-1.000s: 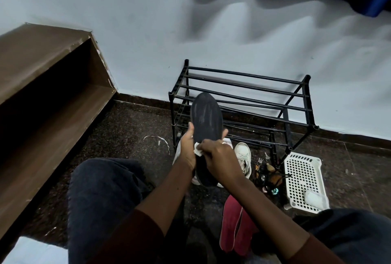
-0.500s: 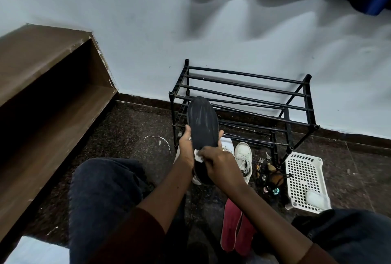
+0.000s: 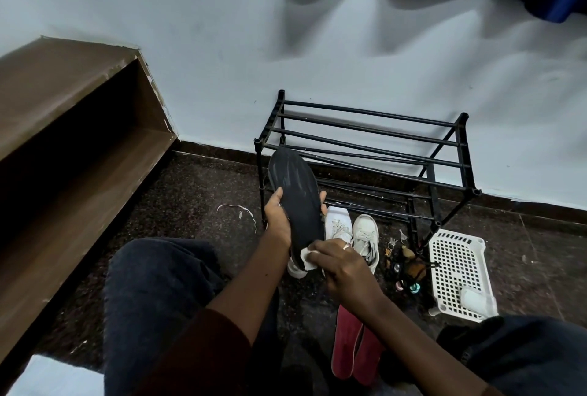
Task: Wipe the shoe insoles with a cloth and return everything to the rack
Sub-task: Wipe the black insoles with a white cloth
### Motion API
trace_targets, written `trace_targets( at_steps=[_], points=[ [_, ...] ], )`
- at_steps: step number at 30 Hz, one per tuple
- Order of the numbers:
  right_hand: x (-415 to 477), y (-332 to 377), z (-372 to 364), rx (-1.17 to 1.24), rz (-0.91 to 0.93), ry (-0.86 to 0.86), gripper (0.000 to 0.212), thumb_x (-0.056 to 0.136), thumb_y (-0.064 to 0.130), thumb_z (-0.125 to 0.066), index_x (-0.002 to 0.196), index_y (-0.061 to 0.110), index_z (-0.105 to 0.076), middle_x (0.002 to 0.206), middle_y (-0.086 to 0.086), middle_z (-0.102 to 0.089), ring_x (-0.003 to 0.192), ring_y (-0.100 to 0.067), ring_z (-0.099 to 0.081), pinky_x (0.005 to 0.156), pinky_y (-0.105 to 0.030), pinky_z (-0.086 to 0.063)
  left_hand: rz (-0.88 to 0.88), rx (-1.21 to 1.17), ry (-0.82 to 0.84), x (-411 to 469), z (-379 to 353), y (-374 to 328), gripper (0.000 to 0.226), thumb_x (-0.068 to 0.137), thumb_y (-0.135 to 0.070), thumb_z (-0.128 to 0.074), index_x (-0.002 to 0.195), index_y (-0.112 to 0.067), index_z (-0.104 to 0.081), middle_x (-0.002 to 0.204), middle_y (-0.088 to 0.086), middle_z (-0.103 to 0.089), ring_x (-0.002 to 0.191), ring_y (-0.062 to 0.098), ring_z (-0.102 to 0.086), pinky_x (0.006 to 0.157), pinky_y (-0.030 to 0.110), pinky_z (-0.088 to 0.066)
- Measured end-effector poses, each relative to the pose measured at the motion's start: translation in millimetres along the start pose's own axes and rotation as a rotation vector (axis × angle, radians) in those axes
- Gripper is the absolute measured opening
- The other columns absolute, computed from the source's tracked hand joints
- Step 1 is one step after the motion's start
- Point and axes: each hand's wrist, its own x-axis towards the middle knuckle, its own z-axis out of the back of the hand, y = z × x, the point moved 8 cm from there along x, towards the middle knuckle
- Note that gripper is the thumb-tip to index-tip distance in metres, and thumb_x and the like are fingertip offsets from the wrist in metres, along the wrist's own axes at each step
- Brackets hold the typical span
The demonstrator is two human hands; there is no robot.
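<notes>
My left hand (image 3: 279,221) grips a black insole (image 3: 295,192) from behind, holding it upright with the toe end pointing up. A small white cloth (image 3: 308,257) is pressed against the insole's heel end by my right hand (image 3: 341,265), whose fingers curl over it. Just beyond the hands, a pair of white sneakers (image 3: 365,233) stands on the floor. The black metal shoe rack (image 3: 365,147) stands bare against the wall behind them. Two red insoles (image 3: 354,344) lie on the floor under my right forearm.
A white perforated plastic basket (image 3: 457,268) lies on the floor right of the rack, with small dark items and keys (image 3: 405,265) beside it. A brown wooden shelf unit (image 3: 63,141) runs along the left. My knees frame the bottom of the view.
My right hand has slid the cloth down the insole from the middle to the heel end. The insole has tilted slightly, and my left hand still holds it.
</notes>
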Motion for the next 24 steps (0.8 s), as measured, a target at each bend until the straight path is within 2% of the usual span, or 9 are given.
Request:
trace_targets(
  at_steps=[3,6,8,11,13,15,17,20,24],
  points=[
    [8,-10,6,-0.059,-0.066,-0.059,0.021,0.075,-0.004,-0.053,0.084,0.006,-0.070,0.090,-0.005,-0.068,0.074,-0.023,-0.060,0.065,-0.024,-0.043,-0.008,0.020,0.042,-4,-7,1,0.074,0.090,-0.056,-0.032,0.137,0.000,-0.043,0.121,0.023,-0.057,0.090,0.033,-0.060,0.073,0.035,-0.050],
    [24,-29,15,-0.066,-0.180,-0.126,0.017,0.076,-0.001,-0.052,0.077,0.005,-0.069,0.080,-0.006,-0.067,0.069,-0.020,-0.055,0.063,-0.028,-0.043,-0.032,0.000,0.042,-7,-12,1,0.064,0.091,-0.047,-0.041,0.137,-0.001,-0.044,0.135,0.024,-0.049,0.119,0.039,-0.052,0.083,0.052,-0.054],
    [36,-43,15,-0.095,-0.266,-0.121,0.015,0.076,-0.001,-0.055,0.073,0.005,-0.068,0.075,-0.005,-0.066,0.065,-0.024,-0.057,0.060,-0.032,-0.043,-0.059,0.066,0.046,-9,-16,2,0.057,0.095,-0.043,-0.039,0.127,0.002,-0.052,0.125,0.026,-0.057,0.108,0.039,-0.060,0.082,0.051,-0.055],
    [46,-56,14,-0.136,-0.373,-0.103,0.018,0.078,0.004,-0.051,0.075,0.006,-0.069,0.074,-0.004,-0.065,0.064,-0.028,-0.057,0.057,-0.035,-0.048,-0.116,0.195,0.063,-7,-19,1,0.048,0.098,-0.039,-0.032,0.104,-0.001,-0.062,0.086,0.015,-0.071,0.073,0.025,-0.070,0.071,0.032,-0.056],
    [47,-58,16,-0.143,-0.406,-0.118,0.020,0.081,0.004,-0.050,0.082,0.007,-0.070,0.078,-0.004,-0.066,0.067,-0.029,-0.057,0.059,-0.037,-0.050,-0.130,0.214,0.060,-4,-20,-2,0.052,0.098,-0.039,-0.033,0.094,-0.002,-0.070,0.083,0.014,-0.072,0.071,0.024,-0.070,0.071,0.031,-0.053],
    [42,-52,18,-0.127,-0.406,-0.142,0.018,0.082,-0.001,-0.053,0.084,0.007,-0.069,0.078,-0.004,-0.065,0.068,-0.028,-0.057,0.062,-0.031,-0.047,-0.105,0.157,0.105,-4,-26,0,0.058,0.097,-0.041,-0.035,0.090,0.000,-0.075,0.095,0.020,-0.070,0.081,0.031,-0.070,0.081,0.040,-0.054],
    [33,-42,17,-0.083,-0.381,-0.151,0.020,0.077,-0.006,-0.055,0.083,0.007,-0.068,0.075,-0.003,-0.064,0.067,-0.025,-0.057,0.063,-0.023,-0.037,-0.086,0.085,0.132,-6,-28,2,0.057,0.095,-0.043,-0.038,0.101,0.002,-0.072,0.109,0.023,-0.066,0.092,0.037,-0.066,0.093,0.048,-0.047],
    [15,-24,8,-0.039,-0.336,-0.105,0.023,0.073,-0.003,-0.054,0.085,0.011,-0.067,0.078,0.000,-0.064,0.069,-0.020,-0.056,0.064,-0.022,-0.038,-0.047,0.094,0.139,-4,-22,5,0.062,0.092,-0.050,-0.039,0.130,-0.004,-0.052,0.131,0.022,-0.055,0.108,0.039,-0.059,0.093,0.048,-0.042],
    [-1,-14,4,-0.015,-0.277,-0.078,0.023,0.075,0.003,-0.054,0.089,0.010,-0.070,0.087,0.000,-0.067,0.073,-0.017,-0.057,0.068,-0.019,-0.038,-0.018,0.134,0.162,-9,-18,9,0.067,0.092,-0.053,-0.037,0.133,-0.001,-0.049,0.122,0.025,-0.059,0.105,0.038,-0.061,0.087,0.046,-0.043]
  ],
)
